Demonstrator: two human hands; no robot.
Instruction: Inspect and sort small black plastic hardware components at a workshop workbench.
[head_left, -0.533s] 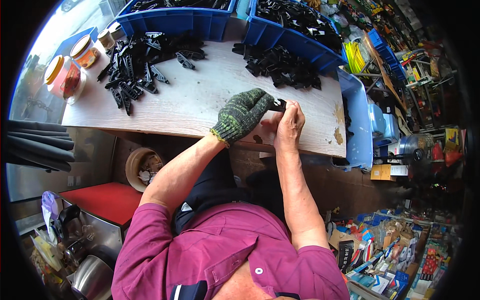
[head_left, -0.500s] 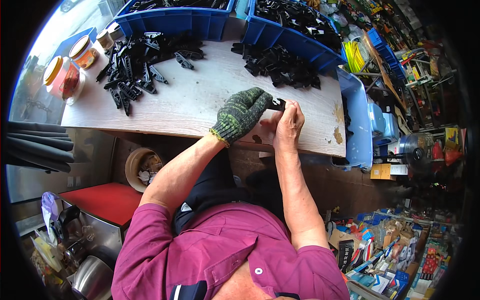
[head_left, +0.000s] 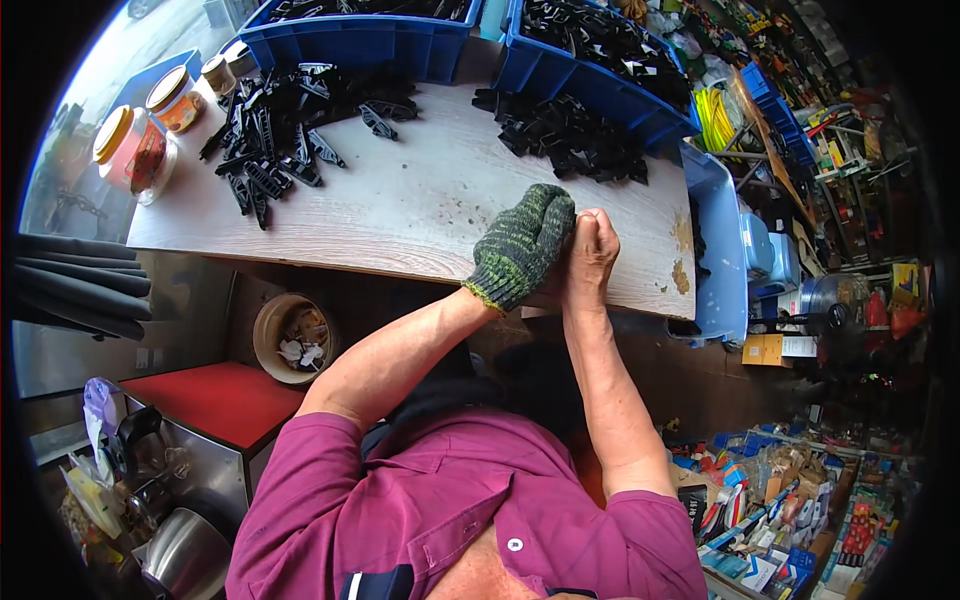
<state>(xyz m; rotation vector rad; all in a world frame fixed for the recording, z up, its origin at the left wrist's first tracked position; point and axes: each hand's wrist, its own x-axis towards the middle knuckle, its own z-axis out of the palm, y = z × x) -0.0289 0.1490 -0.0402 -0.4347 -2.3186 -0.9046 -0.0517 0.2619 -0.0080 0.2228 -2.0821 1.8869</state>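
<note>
Cluttered workshop, shelves of goods at right. Pale wood-grain surface point(head_left: 420, 200) across upper centre, blue bins point(head_left: 370, 45) along its top edge. Black plastic parts: one pile point(head_left: 285, 135) upper left, another point(head_left: 565, 135) upper centre-right. Gloved left hand point(head_left: 520, 245) and bare right hand point(head_left: 592, 250) pressed together at surface's near edge, both closed; held item hidden, cannot tell.

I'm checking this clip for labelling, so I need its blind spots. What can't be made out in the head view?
- What the green knitted-glove left hand and bare right hand press between them: hidden by both hands.
- Contents of the two blue plastic bins: cut off by the top edge.
- Shapes in the right pile of black plastic parts: too small.
- Items in the round tan bucket: too small.
</note>
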